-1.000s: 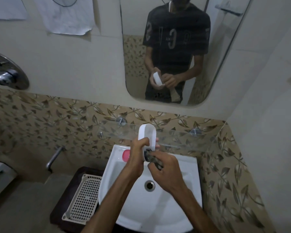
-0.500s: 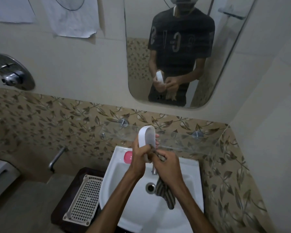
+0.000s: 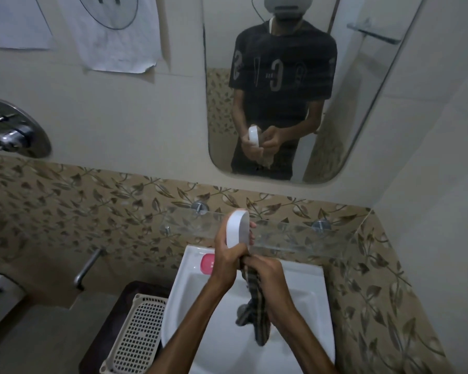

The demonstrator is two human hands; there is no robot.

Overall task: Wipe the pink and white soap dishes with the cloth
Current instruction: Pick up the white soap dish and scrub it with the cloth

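Left hand (image 3: 229,256) is gripping the white soap dish (image 3: 237,228) upright by its lower end above the basin (image 3: 303,287); right hand (image 3: 269,276) is pinching the striped cloth (image 3: 256,314) against it. Dish is looking light, rigid, smooth, likely slippery; cloth is hanging limp, while the rounded pink soap dish (image 3: 207,263) is sitting on the basin's back-left rim

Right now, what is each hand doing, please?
Left hand: holds the white soap dish upright.
Right hand: grips the cloth, pressed against the dish.
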